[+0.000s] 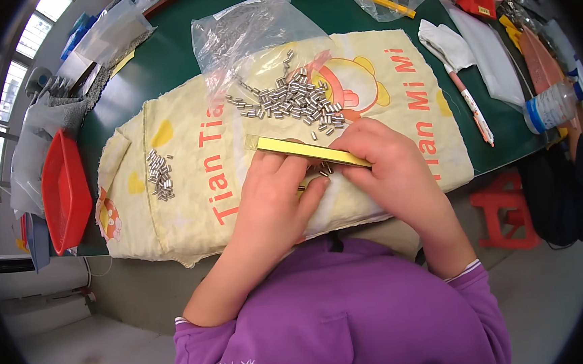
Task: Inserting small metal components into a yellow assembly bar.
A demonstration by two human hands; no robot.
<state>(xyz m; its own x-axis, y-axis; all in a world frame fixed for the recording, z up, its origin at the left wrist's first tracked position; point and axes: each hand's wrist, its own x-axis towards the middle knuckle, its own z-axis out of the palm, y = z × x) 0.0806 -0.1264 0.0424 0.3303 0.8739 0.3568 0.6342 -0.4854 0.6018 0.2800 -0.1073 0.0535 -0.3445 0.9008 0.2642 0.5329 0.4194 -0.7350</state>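
Observation:
A narrow straight bar with a yellow face and dark edges (311,151) spans both hands above the cloth. My left hand (269,194) has its fingers curled against the bar's near side, the thumb apart and pointing at small metal pieces. My right hand (388,165) grips the bar's right end, its fingertips partly hidden. A few small shiny cylinders (326,169) show between the hands, beneath the bar. Beyond it lies a large heap of short silvery metal cylinders (296,99). A smaller pile of like cylinders (160,174) rests to the left.
A pale yellow printed cloth (188,148) covers part of the green table (124,102). A clear plastic bag (254,29) touches the big heap. A red tray (66,191) stands at the left edge. To the right are a pen (472,108), white tissue (445,44) and a bottle (550,108).

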